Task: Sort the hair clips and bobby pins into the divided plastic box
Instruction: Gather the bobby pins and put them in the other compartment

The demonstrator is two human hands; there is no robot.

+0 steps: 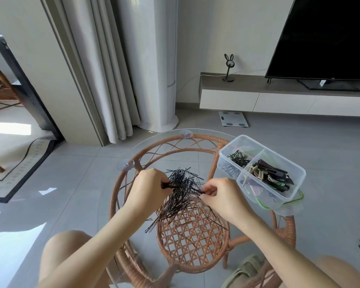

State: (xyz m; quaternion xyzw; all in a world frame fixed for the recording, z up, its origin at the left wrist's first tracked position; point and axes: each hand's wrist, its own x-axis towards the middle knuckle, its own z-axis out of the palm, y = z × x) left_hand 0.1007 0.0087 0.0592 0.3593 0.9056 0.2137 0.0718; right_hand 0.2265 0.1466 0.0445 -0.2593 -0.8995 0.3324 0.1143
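Bright daylight from left, floor (19, 204) glare, wide-angle edge bending

The bobby pins (183, 196) are showing glossy black against the clear glass worktop (105, 196). Beneath it, the terracotta rattan frame (195, 242) is displaying an open lattice weave. The divided plastic box (299, 173) is looking transparent, its hair clips (268, 175) mixing black, beige, dark purple and green. The floor (330, 152) is showing grey tiles, and the pale rug (19, 175) is carrying dark dashed borders.
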